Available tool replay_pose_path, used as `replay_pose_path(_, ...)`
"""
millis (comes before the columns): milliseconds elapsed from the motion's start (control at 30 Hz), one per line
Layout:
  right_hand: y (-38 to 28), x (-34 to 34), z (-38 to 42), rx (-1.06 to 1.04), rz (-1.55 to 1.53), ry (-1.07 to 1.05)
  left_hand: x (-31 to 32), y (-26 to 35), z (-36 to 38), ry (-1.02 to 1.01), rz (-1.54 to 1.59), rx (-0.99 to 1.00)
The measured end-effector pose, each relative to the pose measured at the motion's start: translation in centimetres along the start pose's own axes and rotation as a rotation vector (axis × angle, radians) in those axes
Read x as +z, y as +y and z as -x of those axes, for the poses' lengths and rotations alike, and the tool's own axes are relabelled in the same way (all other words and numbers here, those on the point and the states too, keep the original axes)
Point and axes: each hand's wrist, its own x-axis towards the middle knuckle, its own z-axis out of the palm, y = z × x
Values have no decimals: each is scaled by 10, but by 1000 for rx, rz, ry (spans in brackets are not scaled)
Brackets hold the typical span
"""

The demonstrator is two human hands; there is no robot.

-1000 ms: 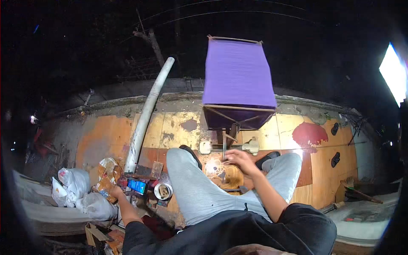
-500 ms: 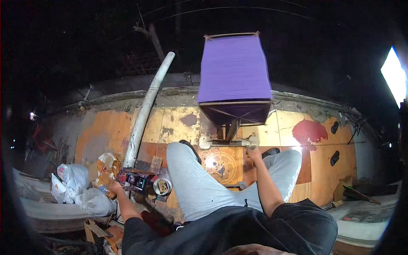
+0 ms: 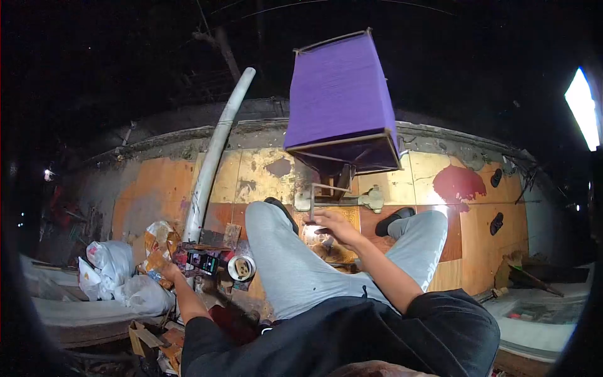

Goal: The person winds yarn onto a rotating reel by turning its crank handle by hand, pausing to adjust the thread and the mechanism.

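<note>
A large box-shaped reel [image 3: 336, 91], wrapped in purple thread or cloth on a thin frame, stands tilted in front of me. Beneath it, a bent crank handle [image 3: 313, 200] reaches down on the near side. My right hand [image 3: 339, 227] is at the crank's lower end, fingers stretched leftward and curved around it; the exact grip is partly hidden. Off to the left, my left hand [image 3: 166, 269] is closed in front of an orange-and-white plastic bag [image 3: 161, 239]. Whatever its fingers hold is too small to make out.
Beside the left hand are a lit phone [image 3: 205, 262] and a round white container [image 3: 241, 268]. White plastic bags [image 3: 112, 267] lie farther left. A long pale pole [image 3: 217, 154] leans outward. Black sandals [image 3: 496, 223] sit on the patched floor at right.
The purple reel has turned, and its frame now sits at a different angle. The crank and my right hand have swung from right to left. My left hand stays nearly in place.
</note>
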Motion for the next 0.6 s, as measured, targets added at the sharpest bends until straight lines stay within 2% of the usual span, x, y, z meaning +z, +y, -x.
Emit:
replay_pose_path(33, -5, -8, 7, -29, -45, 44, 4, 1, -10, 176, -175, 325)
replay_pose_path(67, -22, -11, 20, -59, -121, 83, -2, 1, 0, 173, -176, 325)
replay_pose_path(133, -32, -41, 35, -170, -39, 233, -31, 26, 13, -14, -9, 27)
replay_pose_path(167, -39, -54, 45, -246, -97, 309, -38, 41, 24, 36, 173, -157)
replay_pose_path(267, -43, -112, 64, -370, 76, 576, -41, 39, 25, 15, 80, -94)
replay_pose_path(333, -46, -136, 76, -207, 270, 813, -41, 37, 22, -1, -6, -27)
replay_pose_path(467, 13, -177, 55, -129, 572, 975, -41, 36, 22, -28, -56, 35)
replay_pose_path(500, 55, -203, 36, -207, 600, 994, -43, 37, 24, -37, -19, 28)
replay_pose_path(533, 86, -219, 18, -153, 869, 991, -45, 37, 26, -47, 17, 23)
replay_pose_path(567, 83, -194, 11, 51, 776, 976, -46, 36, 27, -55, 55, 16)
replay_pose_path(600, 117, -196, -11, -167, 803, 924, -49, 39, 29, -62, 95, 9)
